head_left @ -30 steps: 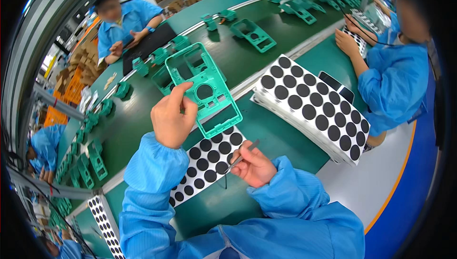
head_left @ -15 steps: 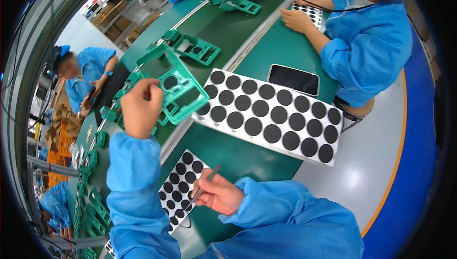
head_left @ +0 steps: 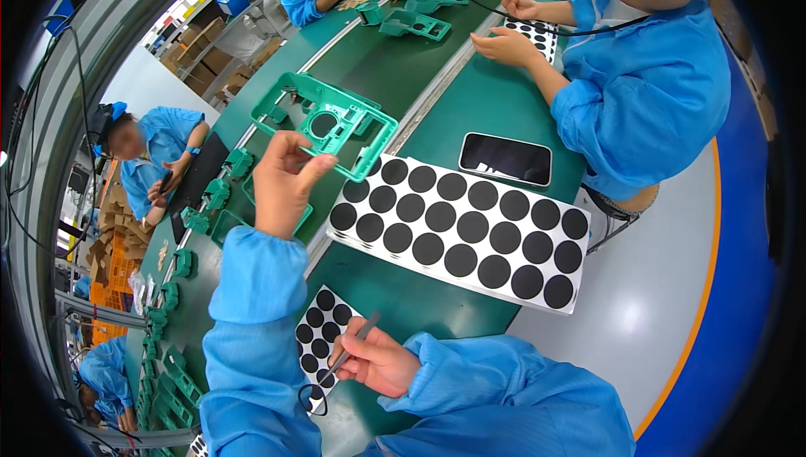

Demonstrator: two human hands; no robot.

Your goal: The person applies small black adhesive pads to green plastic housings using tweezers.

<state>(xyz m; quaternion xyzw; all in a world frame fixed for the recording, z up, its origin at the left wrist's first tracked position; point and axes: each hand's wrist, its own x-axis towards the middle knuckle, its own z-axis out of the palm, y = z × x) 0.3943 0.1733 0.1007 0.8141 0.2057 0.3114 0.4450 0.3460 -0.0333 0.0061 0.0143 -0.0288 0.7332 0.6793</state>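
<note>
My left hand [head_left: 284, 184] pinches the lower edge of a green plastic housing [head_left: 372, 119], raised over the belt. The housing has a round opening with a dark disc in it and a rectangular window beside it. In my right hand [head_left: 382, 363] is a pair of grey tweezers [head_left: 356, 344], slanting down to the left. A thin black ring [head_left: 312, 387] hangs at the tweezer tips, over a white sheet of black round pads [head_left: 332, 344]. Farther right lies a larger stack of white sheets with rows of black round pads [head_left: 451, 240].
A phone [head_left: 506, 159] lies behind the large stack. More green housings [head_left: 416, 25] stand along the dark green conveyor belt [head_left: 382, 79] to the far side and left. A co-worker in blue [head_left: 642, 96] sits at the right; others work across the belt.
My left hand has turned the green housing flatter and moved it slightly right. My right hand, with the tweezers and ring, has shifted a little down. The whole view has shifted slightly.
</note>
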